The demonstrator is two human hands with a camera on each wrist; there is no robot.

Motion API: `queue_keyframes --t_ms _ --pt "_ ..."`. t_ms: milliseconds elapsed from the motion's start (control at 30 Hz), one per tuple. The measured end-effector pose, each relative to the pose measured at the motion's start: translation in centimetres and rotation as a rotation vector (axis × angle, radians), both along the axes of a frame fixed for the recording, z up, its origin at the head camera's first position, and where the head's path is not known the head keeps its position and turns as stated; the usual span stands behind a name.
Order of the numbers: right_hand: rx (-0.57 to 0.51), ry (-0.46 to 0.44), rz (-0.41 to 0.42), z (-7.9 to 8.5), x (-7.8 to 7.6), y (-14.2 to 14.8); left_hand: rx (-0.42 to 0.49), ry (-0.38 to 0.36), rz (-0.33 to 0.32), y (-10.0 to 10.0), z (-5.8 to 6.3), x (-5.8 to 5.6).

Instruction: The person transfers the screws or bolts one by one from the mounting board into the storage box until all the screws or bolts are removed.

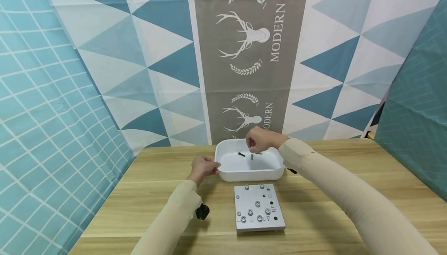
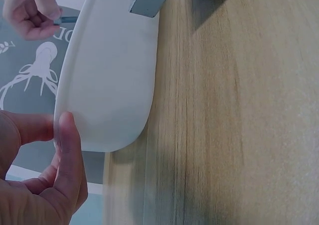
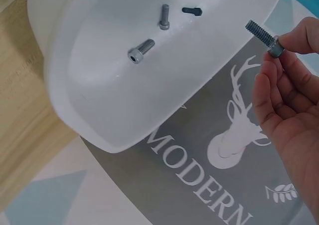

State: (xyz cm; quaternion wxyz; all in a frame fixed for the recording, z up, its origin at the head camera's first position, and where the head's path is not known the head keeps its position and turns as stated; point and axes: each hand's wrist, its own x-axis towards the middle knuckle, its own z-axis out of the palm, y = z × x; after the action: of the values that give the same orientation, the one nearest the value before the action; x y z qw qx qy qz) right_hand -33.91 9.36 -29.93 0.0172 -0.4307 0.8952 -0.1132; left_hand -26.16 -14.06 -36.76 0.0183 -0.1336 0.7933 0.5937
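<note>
My left hand point(image 1: 203, 166) pinches the left rim of a white plastic tray point(image 1: 249, 176), thumb and fingers on either side of the wall. Above the tray is my right hand point(image 1: 261, 140), which holds a silver socket head screw point(image 3: 261, 33) by its head, between thumb and fingertips; the threaded end points away from the hand. Inside the tray lie a black screw point(image 3: 192, 11) and two silver socket head screws, one point(image 3: 164, 17) near the black one and the other point(image 3: 141, 51) lying apart. The head view hides the held screw behind the right hand.
In front of the tray, on the wooden table point(image 1: 157, 208), lies a silver metal plate point(image 1: 249, 198) with several screws set in it and some bare holes. A patterned cloth point(image 1: 167, 53) hangs behind the table, with blue cloths at both sides.
</note>
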Motion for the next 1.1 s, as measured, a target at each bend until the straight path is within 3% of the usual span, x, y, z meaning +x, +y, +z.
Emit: queue_keyframes --t_ms 300,633,1100 --pt "-0.005 0.019 -0.023 -0.8 -1.3 -0.2 -0.009 0.015 -0.008 0.0 0.0 0.2" --pt "0.013 -0.081 -0.148 -1.5 -2.6 -0.7 0.006 0.021 0.007 0.0 0.1 0.3" --pt "0.026 -0.060 -0.155 -2.6 -3.5 -1.4 0.008 0.036 0.025 0.1 -0.1 0.2"
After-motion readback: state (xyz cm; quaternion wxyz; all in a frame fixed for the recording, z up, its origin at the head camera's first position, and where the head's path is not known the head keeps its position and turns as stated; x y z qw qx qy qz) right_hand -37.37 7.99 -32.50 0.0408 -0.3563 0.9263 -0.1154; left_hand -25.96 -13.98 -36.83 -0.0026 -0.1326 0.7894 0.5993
